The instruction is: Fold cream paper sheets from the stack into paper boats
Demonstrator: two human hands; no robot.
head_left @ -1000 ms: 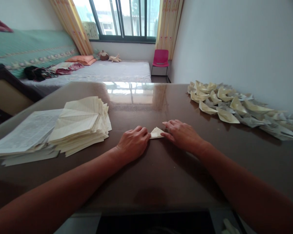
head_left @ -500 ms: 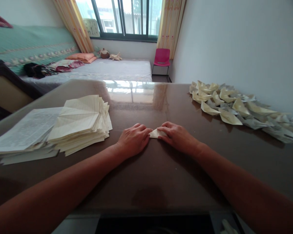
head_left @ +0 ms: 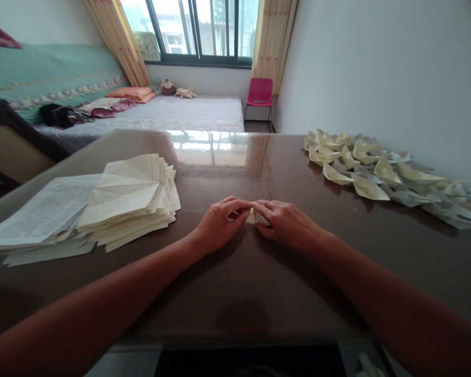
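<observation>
A small folded piece of cream paper [head_left: 251, 217] lies on the brown table, mostly covered by my fingers. My left hand [head_left: 224, 220] pinches its left side between thumb and fingertips. From the right, my right hand [head_left: 284, 220] presses on the paper with its fingers over the top and the thumb nearer me. The fingertips of both hands meet at the paper's upper corner. To the left sits a thick stack of creased cream paper sheets [head_left: 121, 193]. Several folded paper boats [head_left: 371, 186] are crowded together on the right side of the table.
Beside the stack, printed sheets [head_left: 47, 209] spread toward the table's left edge. The glossy brown table [head_left: 220, 293] reflects the window. Beyond it are a bed [head_left: 204, 112], a pink chair [head_left: 260, 94] and, along the right, a white wall [head_left: 377, 68].
My left hand has shifted right and closer to my right hand. Both hands' fingertips now touch, and less of the folded paper shows between them.
</observation>
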